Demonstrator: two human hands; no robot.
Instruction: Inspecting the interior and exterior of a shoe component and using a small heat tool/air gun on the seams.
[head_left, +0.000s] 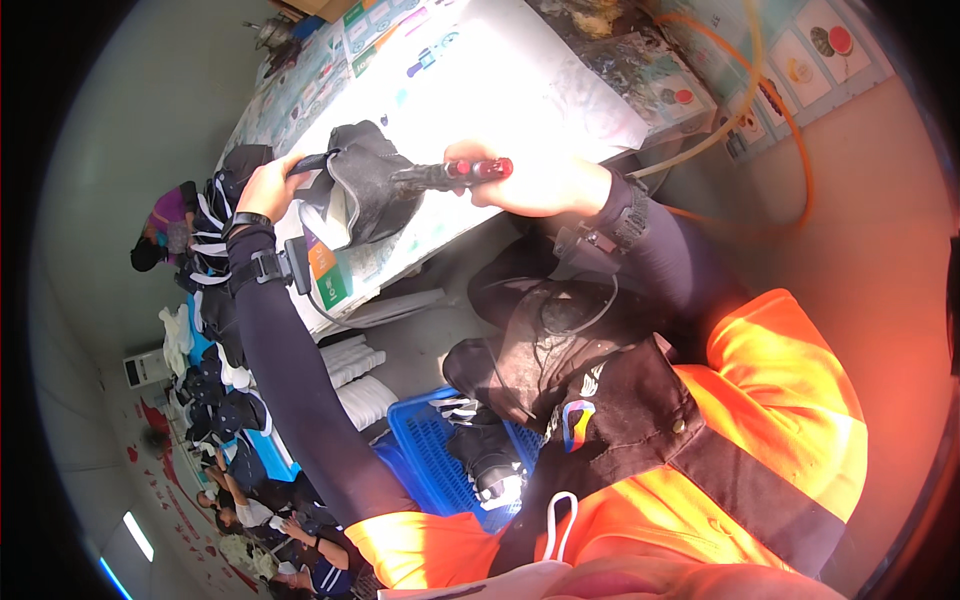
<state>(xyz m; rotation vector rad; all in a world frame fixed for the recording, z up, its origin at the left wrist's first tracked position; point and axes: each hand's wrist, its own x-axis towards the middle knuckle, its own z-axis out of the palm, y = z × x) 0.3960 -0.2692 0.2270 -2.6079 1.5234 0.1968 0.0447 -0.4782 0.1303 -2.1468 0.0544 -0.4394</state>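
Note:
On the sunlit tabletop (385, 262) lies a black fabric piece (378, 180) with a pale lining; it could be a cap or a shoe upper, and I cannot tell which. My left hand (268, 190) grips a dark strap-like edge at its left side. Closed round a dark hand tool with red parts (490, 170), my right hand (545, 185) is on the right of the piece. The tool's front end meets or overlaps the black fabric; glare hides the exact contact. Both wrists carry strapped-on devices.
A blue plastic basket (420, 445) holding black-and-white pieces stands below the table, beside folded white cloth (368, 400). More black pieces (212, 230) hang over the table's left end. Orange hoses (806, 170) loop at the right. Several people (240, 510) sit further off, lower left.

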